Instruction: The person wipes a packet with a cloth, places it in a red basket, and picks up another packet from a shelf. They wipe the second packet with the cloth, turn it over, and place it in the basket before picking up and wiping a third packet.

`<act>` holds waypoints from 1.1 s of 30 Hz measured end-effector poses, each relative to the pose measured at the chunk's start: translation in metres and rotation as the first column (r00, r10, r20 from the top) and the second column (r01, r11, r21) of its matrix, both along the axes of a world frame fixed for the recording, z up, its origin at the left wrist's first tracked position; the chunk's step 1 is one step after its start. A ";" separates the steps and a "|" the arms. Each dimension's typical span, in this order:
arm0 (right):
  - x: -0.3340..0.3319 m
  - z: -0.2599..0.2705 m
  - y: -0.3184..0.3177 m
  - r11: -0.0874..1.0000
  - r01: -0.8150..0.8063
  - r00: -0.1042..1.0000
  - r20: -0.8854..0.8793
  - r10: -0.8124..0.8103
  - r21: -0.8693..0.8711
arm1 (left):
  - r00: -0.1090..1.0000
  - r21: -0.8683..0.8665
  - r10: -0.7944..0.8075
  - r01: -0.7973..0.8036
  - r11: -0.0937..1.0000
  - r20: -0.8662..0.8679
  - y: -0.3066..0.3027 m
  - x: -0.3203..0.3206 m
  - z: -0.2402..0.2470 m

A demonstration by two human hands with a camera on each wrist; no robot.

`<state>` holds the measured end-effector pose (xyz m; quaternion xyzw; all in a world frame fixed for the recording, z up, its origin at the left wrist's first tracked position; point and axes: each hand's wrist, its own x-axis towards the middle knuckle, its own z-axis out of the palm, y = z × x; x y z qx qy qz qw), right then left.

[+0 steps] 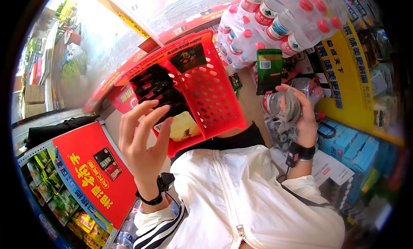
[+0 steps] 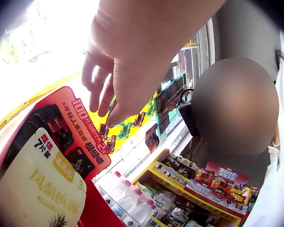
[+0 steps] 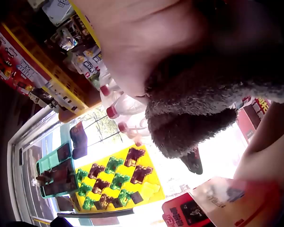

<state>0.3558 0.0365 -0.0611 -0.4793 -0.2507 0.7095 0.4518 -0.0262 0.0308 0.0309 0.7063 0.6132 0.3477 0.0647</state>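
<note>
A grey fluffy cloth is bunched in my right hand, which grips it beside the water bottles. The right wrist view shows the same cloth hanging in folds below the fingers. My left hand is raised with fingers spread and loosely bent, holding nothing. It overlaps the left side of a red divided display basket in the head view. In that basket's left compartment stand black packets and a pale yellow packet; the right compartment shows its perforated wall. A dark green pouch is just above the right hand.
Shrink-wrapped water bottles are stacked at the top right. A yellow printed panel and blue packs lie to the right. On the left is a red display box above shelves of small packets.
</note>
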 end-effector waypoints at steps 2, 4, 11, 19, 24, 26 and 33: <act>-0.008 0.023 0.001 0.992 -0.111 0.992 0.073 0.106 0.056 | 0.985 -0.006 -0.163 0.163 0.987 -0.053 -0.001 0.013 0.006; -0.011 0.039 0.001 0.961 -0.258 0.961 0.125 0.246 0.095 | 0.948 -0.019 -0.283 0.283 0.959 -0.144 -0.002 0.024 0.007; -0.067 0.097 -0.002 0.859 -0.479 0.872 0.208 0.442 0.181 | 0.814 -0.038 -0.452 0.472 0.881 -0.364 -0.012 0.069 0.017; -0.094 0.099 -0.007 0.963 -0.177 0.972 0.192 0.138 0.204 | 0.780 -0.440 -0.496 0.625 0.645 0.382 0.000 0.059 0.010; -0.085 0.074 0.021 0.944 0.120 0.984 -0.164 -0.071 0.308 | 0.023 -0.187 0.311 0.840 0.509 0.950 -0.011 0.049 -0.019; -0.111 0.089 0.027 0.834 0.373 0.919 -0.037 -0.393 0.407 | 0.156 -0.342 0.362 0.773 0.535 0.919 -0.010 0.056 -0.010; -0.174 0.085 0.011 0.310 -0.604 0.603 0.675 -0.424 0.734 | -0.044 -0.342 0.468 0.623 0.703 0.883 -0.018 0.064 -0.008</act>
